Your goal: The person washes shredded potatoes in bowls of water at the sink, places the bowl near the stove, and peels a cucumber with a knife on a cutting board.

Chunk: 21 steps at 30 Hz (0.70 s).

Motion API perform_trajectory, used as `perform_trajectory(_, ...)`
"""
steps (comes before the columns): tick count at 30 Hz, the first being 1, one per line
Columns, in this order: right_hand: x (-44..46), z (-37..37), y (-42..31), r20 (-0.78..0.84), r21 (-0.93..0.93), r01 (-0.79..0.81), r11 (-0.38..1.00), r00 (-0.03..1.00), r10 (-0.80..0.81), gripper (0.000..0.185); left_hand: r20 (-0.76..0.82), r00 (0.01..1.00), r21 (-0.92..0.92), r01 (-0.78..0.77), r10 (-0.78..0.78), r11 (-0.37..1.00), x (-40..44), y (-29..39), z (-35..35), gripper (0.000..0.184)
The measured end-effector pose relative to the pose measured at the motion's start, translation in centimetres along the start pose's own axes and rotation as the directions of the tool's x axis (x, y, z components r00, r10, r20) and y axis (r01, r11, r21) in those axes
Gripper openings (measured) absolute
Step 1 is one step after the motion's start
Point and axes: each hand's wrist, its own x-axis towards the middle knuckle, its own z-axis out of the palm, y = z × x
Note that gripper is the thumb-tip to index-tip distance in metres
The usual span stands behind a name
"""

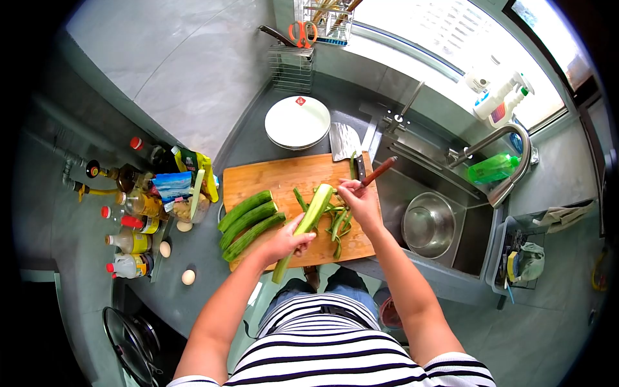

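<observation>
My left hand (291, 241) is wrapped round a partly peeled cucumber (316, 209), which slants over the wooden cutting board (258, 174). In my right hand (361, 201), near the cucumber's upper end, is what looks like a peeler with a reddish-brown handle (380, 171); its head is hard to make out. Green peel strips (338, 226) lie on the board under and beside the hands. Three unpeeled cucumbers (248, 222) rest side by side at the board's left. A cleaver (345, 142) lies at the board's top right, its dark handle over the board.
Stacked white plates (297, 122) stand behind the board. To the right is a sink (474, 242) with a metal bowl (429, 226) and a curved faucet (516, 138). Several bottles (132, 242) line the left side, with eggs (187, 277) close to them.
</observation>
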Motion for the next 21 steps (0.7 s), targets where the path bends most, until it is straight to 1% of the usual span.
perform_trajectory(2,-0.6,0.0,0.5,-0.041,-0.100,0.142,0.985,0.988,-0.147,0.009,-0.029,1.000,-0.087,-0.002,-0.001,0.996,0.5,0.0,0.2,0.057)
perform_trajectory(3,-0.7,0.2,0.1,-0.053,-0.151,0.213,0.965,0.973,-0.223,0.010,-0.023,0.999,-0.062,-0.040,0.039,0.997,0.8,0.1,0.2,0.058)
perform_trajectory(4,-1.2,0.6,-0.7,-0.012,0.074,0.096,0.993,0.995,-0.095,0.011,-0.017,0.997,-0.039,-0.074,0.074,0.996,1.0,0.0,0.3,0.060)
perform_trajectory(7,-3.0,2.2,-2.5,0.225,-0.092,0.195,0.977,0.959,-0.170,0.013,0.039,0.991,-0.017,-0.129,0.130,0.991,1.8,-0.4,0.5,0.069)
perform_trajectory(8,-3.5,3.1,-2.5,0.276,-0.073,0.168,0.983,0.951,-0.142,0.014,0.064,0.988,-0.016,-0.142,0.143,0.990,2.1,-0.4,0.6,0.074)
perform_trajectory(10,-4.5,4.3,-3.1,0.321,-0.261,0.287,0.922,0.926,-0.198,0.017,0.087,0.988,-0.087,-0.119,0.126,0.989,1.9,0.3,1.4,0.076)
perform_trajectory(11,-4.9,4.4,-3.8,0.349,-0.420,0.419,0.805,0.893,-0.283,0.018,0.098,0.988,-0.123,-0.106,0.119,0.987,1.7,0.7,1.7,0.078)
perform_trajectory(14,-4.3,4.0,-3.0,0.299,-0.322,0.363,0.874,0.915,-0.270,0.022,0.134,0.983,-0.193,-0.102,0.129,0.976,1.2,1.7,2.1,0.077)
perform_trajectory(15,-3.9,3.8,-2.3,0.247,-0.244,0.309,0.919,0.936,-0.249,0.022,0.142,0.981,-0.210,-0.100,0.131,0.973,1.2,1.8,2.2,0.076)
perform_trajectory(17,-2.8,3.6,-1.0,0.148,-0.074,0.205,0.976,0.970,-0.192,0.022,0.150,0.986,-0.105,-0.062,0.077,0.993,1.6,1.1,1.7,0.074)
perform_trajectory(18,-2.5,3.4,-1.9,0.096,-0.066,0.174,0.983,0.981,-0.167,0.019,0.152,0.987,-0.051,-0.042,0.050,0.998,1.6,1.2,1.5,0.073)
perform_trajectory(19,-2.2,3.2,-2.8,0.043,-0.054,0.143,0.988,0.989,-0.141,0.016,0.161,0.986,-0.041,-0.040,0.046,0.998,1.4,1.1,1.5,0.072)
perform_trajectory(21,-0.8,2.3,-2.0,0.080,0.168,0.034,0.985,0.996,-0.048,0.014,0.178,0.983,-0.020,-0.033,0.036,0.999,0.7,1.2,1.5,0.069)
